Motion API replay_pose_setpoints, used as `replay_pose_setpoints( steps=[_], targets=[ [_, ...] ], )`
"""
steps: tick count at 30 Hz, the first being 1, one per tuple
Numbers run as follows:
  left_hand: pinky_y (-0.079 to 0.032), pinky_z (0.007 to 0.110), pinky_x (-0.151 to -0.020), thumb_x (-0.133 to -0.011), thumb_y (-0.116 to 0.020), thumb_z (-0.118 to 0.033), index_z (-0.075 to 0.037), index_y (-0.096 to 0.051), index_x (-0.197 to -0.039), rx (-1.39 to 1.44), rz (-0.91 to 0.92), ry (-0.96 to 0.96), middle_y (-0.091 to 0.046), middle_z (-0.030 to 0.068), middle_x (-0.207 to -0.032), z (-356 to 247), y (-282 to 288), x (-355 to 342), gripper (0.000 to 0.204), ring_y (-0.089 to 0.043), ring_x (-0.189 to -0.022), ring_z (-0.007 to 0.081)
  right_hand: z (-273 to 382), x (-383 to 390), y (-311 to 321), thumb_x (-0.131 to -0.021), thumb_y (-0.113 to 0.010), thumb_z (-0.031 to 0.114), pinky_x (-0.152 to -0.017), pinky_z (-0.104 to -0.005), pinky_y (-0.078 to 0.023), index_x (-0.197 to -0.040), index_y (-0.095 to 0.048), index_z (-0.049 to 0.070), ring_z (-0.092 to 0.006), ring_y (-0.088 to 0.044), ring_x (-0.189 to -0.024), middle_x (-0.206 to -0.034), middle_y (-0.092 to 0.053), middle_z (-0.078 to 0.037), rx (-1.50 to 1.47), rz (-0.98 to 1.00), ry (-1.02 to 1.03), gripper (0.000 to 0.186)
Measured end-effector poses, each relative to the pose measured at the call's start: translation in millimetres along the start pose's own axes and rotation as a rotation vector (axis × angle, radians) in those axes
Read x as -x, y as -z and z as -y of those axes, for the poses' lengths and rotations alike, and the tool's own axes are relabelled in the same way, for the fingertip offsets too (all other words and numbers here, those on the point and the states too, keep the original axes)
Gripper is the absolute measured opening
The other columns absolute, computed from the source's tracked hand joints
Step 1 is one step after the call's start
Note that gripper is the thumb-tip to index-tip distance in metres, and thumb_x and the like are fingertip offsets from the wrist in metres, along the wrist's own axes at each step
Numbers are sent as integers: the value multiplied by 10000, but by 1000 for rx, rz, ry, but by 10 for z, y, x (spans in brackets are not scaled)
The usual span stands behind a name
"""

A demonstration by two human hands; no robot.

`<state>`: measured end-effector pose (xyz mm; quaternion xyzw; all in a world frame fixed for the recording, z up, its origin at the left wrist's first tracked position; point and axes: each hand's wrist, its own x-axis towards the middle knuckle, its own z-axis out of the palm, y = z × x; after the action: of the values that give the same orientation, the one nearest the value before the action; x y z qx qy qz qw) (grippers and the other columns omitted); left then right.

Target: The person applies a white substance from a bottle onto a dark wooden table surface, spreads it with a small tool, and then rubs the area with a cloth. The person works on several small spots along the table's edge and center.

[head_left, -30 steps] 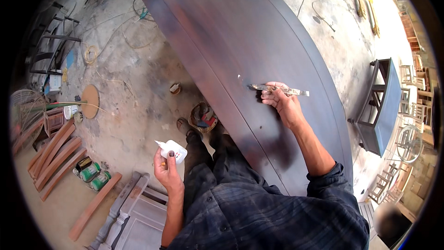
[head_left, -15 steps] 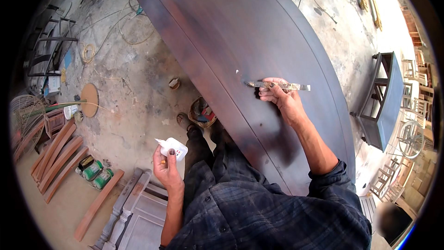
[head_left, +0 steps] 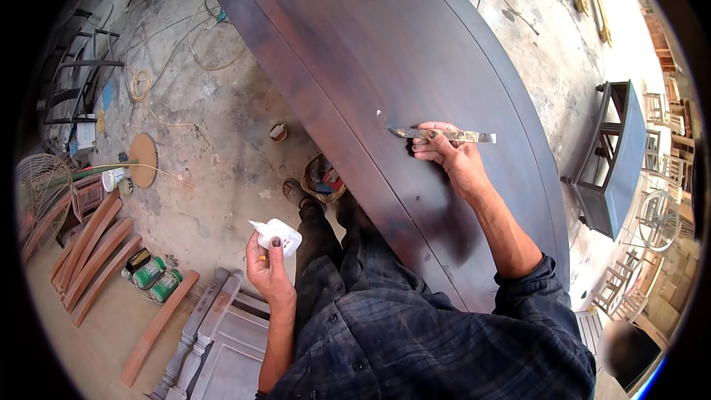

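Observation:
My left hand [head_left: 269, 270] is closed around a small white squeeze bottle [head_left: 284, 235] with a pointed nozzle, held out over the floor to the left of the tabletop. Something small and orange-yellow shows by its fingers, too little to name. Above the dark brown wooden tabletop [head_left: 355, 52], my right hand [head_left: 453, 161] grips a flat, stained metal blade [head_left: 463, 135], like a scraper or putty knife. Its dark tip points left, close to a small white spot [head_left: 378, 112] on the wood. Whether the tip touches the surface I cannot tell.
A basket of odds and ends [head_left: 323, 179] and a small pot [head_left: 278, 132] stand beside the tabletop's left edge. Curved wooden pieces [head_left: 92, 248], green-lidded jars [head_left: 149, 272] and a grey panelled furniture part [head_left: 229, 348] lie at lower left. A dark cabinet [head_left: 611, 159] stands right.
The blade in my right hand has shifted very slightly left and away from me. My left hand with the bottle has barely moved.

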<state>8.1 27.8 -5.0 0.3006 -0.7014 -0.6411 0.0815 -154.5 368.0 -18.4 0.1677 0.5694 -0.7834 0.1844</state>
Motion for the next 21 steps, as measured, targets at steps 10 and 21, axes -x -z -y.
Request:
replay_pose_setpoints(
  steps=[10,21],
  targets=[
    [-531,306,-908,-1001,-655,-107,55,-521,-1384,-3,3,0,-657,139,-1212,-23,-32,16,436,-641,-1052,167,15,21,31,-1048,-597,216,-923,-379,-606,-1272,-586,-58,-250,-716,-981,-1086,-700,-195,27,-1,-2,354],
    [-529,307,-902,-1001,-659,-111,61,-525,-1379,4,-8,-5,-669,131,-1169,-21,-42,73,436,-645,-1028,165,-10,80,39,-1060,-566,202,-925,-378,-601,-1276,-582,-56,-250,-715,-988,-1096,-699,-193,37,-19,5,336]
  ],
)
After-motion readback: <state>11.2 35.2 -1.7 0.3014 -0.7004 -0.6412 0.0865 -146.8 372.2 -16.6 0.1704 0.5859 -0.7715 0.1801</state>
